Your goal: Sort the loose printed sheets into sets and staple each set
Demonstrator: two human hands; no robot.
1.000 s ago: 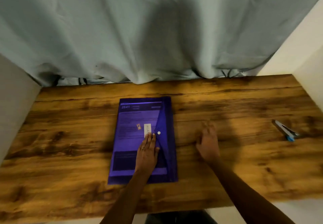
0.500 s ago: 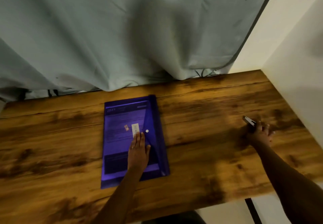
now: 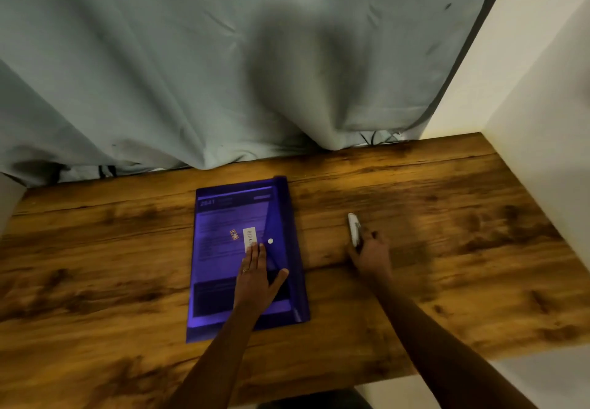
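A translucent blue document folder (image 3: pixel 223 258) with printed sheets inside lies in the middle of the wooden desk (image 3: pixel 111 265). Its snap flap is shut, with a white button (image 3: pixel 270 241) on it. My left hand (image 3: pixel 257 276) rests flat on the folder, fingers straight, just below the button. My right hand (image 3: pixel 370 257) holds a small silver stapler (image 3: pixel 353 228) just right of the folder; the stapler points away from me and is blurred by motion.
A grey-green curtain (image 3: pixel 223 73) hangs along the desk's far edge. A white wall (image 3: pixel 549 121) bounds the desk on the right. Bare wood lies left of the folder and right of my right hand.
My right hand reached to the stapler at the desk's right side, gripped it and carried it left to beside the folder. My left hand stayed on the folder.
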